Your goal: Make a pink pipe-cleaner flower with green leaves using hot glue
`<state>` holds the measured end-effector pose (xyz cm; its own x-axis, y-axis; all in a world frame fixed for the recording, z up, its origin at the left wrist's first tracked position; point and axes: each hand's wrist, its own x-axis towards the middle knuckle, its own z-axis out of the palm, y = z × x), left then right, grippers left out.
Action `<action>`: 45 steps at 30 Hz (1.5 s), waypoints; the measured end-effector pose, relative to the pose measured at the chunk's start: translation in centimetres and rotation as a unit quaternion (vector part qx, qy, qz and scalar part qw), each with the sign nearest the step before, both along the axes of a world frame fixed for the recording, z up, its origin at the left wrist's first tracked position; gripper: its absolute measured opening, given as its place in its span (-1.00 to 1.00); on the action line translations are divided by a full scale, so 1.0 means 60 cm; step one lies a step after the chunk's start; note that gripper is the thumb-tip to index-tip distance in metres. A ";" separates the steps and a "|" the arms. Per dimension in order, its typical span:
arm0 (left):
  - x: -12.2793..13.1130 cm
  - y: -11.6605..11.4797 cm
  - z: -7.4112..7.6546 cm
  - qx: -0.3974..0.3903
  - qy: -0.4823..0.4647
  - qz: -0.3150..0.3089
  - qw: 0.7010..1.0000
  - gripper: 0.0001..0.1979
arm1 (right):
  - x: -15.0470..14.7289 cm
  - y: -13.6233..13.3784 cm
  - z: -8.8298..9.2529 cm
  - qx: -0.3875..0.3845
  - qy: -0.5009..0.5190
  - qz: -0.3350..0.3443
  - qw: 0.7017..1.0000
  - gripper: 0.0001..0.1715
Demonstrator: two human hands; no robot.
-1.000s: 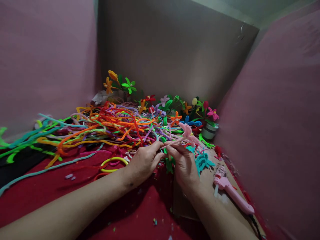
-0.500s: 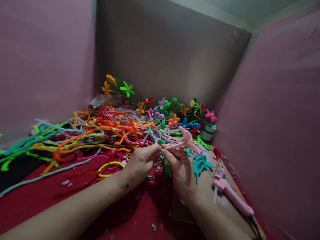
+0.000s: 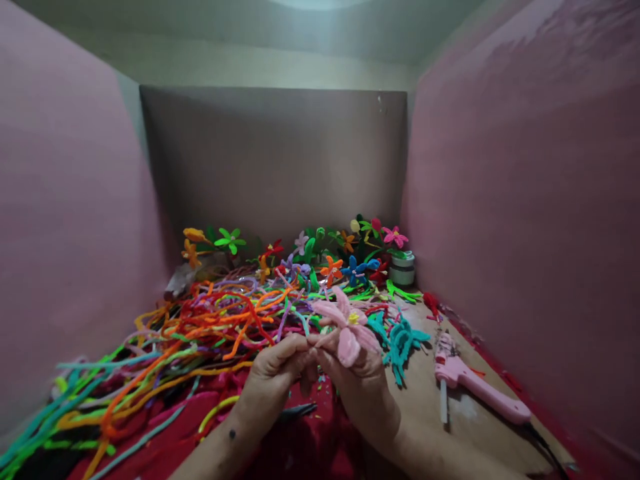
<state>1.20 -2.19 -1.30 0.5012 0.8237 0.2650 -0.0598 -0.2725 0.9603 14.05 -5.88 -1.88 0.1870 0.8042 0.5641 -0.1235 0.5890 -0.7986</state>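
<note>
A pale pink pipe-cleaner flower (image 3: 346, 325) with a yellow centre stands up between my two hands. My right hand (image 3: 356, 380) is closed around its stem just below the petals. My left hand (image 3: 277, 370) is closed too, its fingertips pinched against the same stem beside the right hand. Both hands hover above a red cloth (image 3: 305, 447), in front of a big tangle of loose pipe cleaners (image 3: 210, 327) in orange, red, green, purple and teal.
Finished pipe-cleaner flowers (image 3: 345, 250) stand along the back board, some in a small white pot (image 3: 403, 270). Teal pieces (image 3: 403, 340) and a pink glue gun (image 3: 475, 383) lie on brown cardboard at the right. Pink walls close in both sides. A dark tool (image 3: 297, 412) lies under my hands.
The view has tilted up and swung right. My hands have turned the pink flower so its petals face me, and both hands sit lower in the picture.
</note>
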 end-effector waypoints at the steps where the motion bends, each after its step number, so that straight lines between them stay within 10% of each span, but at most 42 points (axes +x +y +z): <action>1: -0.001 0.000 0.000 -0.002 0.001 -0.004 1.000 -0.79 | -0.001 -0.001 0.000 0.010 -0.001 0.012 1.000 -0.80; 9: -0.002 0.008 -0.008 -0.070 -0.010 -0.021 0.997 -0.82 | 0.001 -0.002 0.006 -0.026 0.000 0.105 0.994 -0.79; 15: 0.003 0.004 -0.003 -0.151 -0.053 -0.027 0.987 -0.83 | 0.020 0.010 0.018 -0.012 -0.097 0.004 0.995 -0.83; 22: -0.001 0.008 -0.004 -0.236 -0.105 -0.109 0.960 -0.88 | 0.035 0.032 0.006 -0.131 0.024 0.208 0.969 -0.73; 32: -0.013 0.020 -0.017 -0.283 -0.129 -0.220 0.925 -0.84 | 0.046 0.036 0.007 -0.114 -0.006 0.260 0.959 -0.84; 39: -0.004 0.004 -0.002 -0.070 0.032 -0.040 0.996 -0.83 | 0.025 0.030 -0.005 -0.117 0.113 0.206 0.965 -0.84; 45: 0.004 0.000 -0.022 0.147 0.099 0.111 0.978 -0.84 | 0.013 0.026 -0.001 -0.141 0.108 0.095 0.979 -0.82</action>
